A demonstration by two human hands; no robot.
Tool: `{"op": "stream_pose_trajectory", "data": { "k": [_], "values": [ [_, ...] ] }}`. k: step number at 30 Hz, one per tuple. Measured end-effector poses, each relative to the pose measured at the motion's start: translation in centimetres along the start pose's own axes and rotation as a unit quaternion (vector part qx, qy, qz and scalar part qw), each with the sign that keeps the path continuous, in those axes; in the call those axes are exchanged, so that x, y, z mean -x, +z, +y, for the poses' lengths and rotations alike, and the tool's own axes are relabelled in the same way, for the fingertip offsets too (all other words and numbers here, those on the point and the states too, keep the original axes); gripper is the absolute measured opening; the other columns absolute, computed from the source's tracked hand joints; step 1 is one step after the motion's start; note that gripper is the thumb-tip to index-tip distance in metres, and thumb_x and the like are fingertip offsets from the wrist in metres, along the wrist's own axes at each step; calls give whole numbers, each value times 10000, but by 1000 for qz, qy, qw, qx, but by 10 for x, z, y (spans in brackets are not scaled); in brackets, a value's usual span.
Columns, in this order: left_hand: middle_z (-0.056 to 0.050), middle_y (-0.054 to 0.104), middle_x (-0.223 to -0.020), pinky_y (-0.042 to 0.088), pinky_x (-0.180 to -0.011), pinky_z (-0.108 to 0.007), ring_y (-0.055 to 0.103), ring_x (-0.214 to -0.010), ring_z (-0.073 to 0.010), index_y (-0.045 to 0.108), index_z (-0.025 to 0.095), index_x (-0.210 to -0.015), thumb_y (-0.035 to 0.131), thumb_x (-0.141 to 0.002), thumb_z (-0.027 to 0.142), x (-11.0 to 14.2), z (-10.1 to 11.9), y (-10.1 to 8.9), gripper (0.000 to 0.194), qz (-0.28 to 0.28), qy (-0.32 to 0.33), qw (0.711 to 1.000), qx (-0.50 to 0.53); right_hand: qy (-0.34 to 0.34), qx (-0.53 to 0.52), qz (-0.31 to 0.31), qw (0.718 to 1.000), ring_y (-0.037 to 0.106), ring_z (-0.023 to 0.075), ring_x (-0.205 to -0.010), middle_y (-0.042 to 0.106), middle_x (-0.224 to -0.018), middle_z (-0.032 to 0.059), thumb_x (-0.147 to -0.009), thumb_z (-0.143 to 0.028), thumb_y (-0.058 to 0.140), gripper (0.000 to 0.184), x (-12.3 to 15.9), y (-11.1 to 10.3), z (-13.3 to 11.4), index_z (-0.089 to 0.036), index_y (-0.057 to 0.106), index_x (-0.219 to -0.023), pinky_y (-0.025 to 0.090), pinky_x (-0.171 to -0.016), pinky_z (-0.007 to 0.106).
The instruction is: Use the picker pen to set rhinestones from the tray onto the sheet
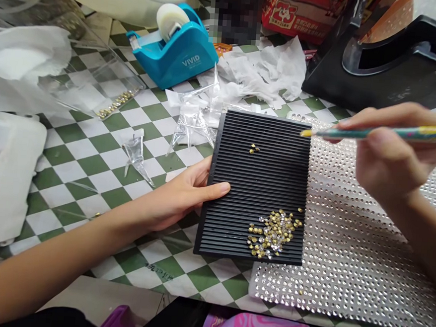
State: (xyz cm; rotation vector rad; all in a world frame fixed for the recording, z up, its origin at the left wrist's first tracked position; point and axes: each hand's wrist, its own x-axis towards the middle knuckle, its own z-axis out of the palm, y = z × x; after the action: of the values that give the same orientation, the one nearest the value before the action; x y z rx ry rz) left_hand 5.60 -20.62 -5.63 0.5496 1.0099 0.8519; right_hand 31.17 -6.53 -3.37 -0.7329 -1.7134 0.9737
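Observation:
My left hand (197, 192) grips the left edge of a black ribbed tray (257, 181), thumb on top and the other fingers hidden beneath. A heap of gold-backed rhinestones (275, 232), some turned clear side up, lies in the tray's lower right. A few more gold rhinestones (254, 148) rest near its top. Pinched in my right hand (394, 151) is a teal pencil-like stick (392, 133) with a yellow tip, held nearly level. That tip is over the tray's upper right edge; whether it touches, I cannot tell.
A sheet studded with rhinestones (365, 243) covers the right side, partly under the tray. Behind stand a blue tape dispenser (180, 56), crumpled white tissue (265, 69) and a black holder (381, 75). Small plastic bags (138, 150) and a clear box (92, 82) lie left on the checkered tablecloth (89, 184).

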Motion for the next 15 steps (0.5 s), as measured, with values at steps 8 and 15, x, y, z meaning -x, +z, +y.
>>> {"op": "stream_pose_trajectory", "data": {
  "k": [8, 15],
  "values": [
    [-42, 689, -1425, 621, -900, -243, 641, -1321, -297, 661, 236, -1291, 858, -830, 265, 0, 4, -4, 502, 24, 12, 1000, -15, -45, -3, 88, 995, 647, 163, -501, 728, -667, 69, -761, -127, 774, 94, -20, -17, 52, -203, 828, -749, 525, -461, 283],
    [-57, 677, -1444, 622, -947, -289, 624, -1342, -324, 658, 234, -1305, 872, -824, 323, -1, 7, -3, 533, 32, 14, 999, -32, -35, 14, 50, 998, 682, 166, -546, 741, -695, 70, -784, -219, 844, 23, -17, -21, 64, -212, 828, -769, 534, -478, 265]
  ]
}}
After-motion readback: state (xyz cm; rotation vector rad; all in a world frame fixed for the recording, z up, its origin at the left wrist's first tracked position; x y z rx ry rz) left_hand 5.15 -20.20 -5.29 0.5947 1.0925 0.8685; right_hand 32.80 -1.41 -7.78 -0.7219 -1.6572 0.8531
